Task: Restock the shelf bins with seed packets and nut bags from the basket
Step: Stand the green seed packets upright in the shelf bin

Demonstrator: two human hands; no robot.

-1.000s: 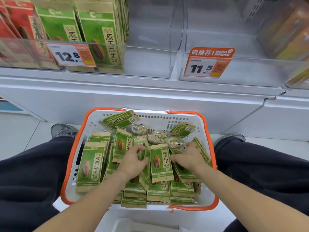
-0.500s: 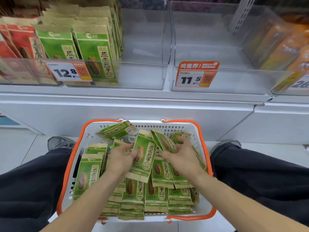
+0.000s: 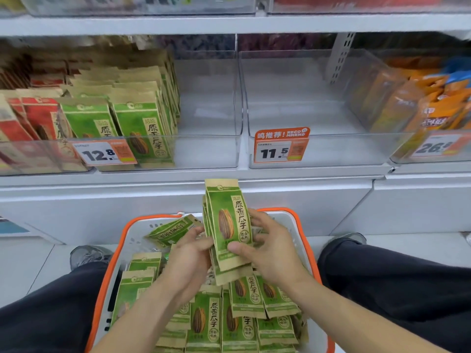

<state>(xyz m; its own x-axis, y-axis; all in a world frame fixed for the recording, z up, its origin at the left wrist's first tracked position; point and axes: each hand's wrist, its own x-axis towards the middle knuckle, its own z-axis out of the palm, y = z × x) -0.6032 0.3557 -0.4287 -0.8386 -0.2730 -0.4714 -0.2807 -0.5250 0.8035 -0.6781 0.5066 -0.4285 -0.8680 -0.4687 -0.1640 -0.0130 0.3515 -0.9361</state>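
Observation:
A stack of green seed packets (image 3: 226, 220) stands upright above the basket, held between both hands. My left hand (image 3: 188, 258) grips its left edge; my right hand (image 3: 270, 248) pinches its lower right side, thumb on the front. The white basket with an orange rim (image 3: 112, 263) sits between my knees, with several more green seed packets (image 3: 211, 319) lying in it. On the shelf, the clear bin with the 12.8 tag (image 3: 209, 149) holds upright green packets (image 3: 142, 128) on its left and is bare on its right. The bin with the 11.5 tag (image 3: 331, 151) holds nothing.
Red packets (image 3: 33, 121) fill the far left bin, and orange bags (image 3: 430, 108) fill the right bin with a 26 tag. A white shelf ledge (image 3: 178, 189) juts out above the basket. My dark trouser legs flank the basket on a pale tiled floor.
Both hands gathered packets in the basket, squared them into one upright stack and lifted it above the basket. The view tilted up toward the shelf.

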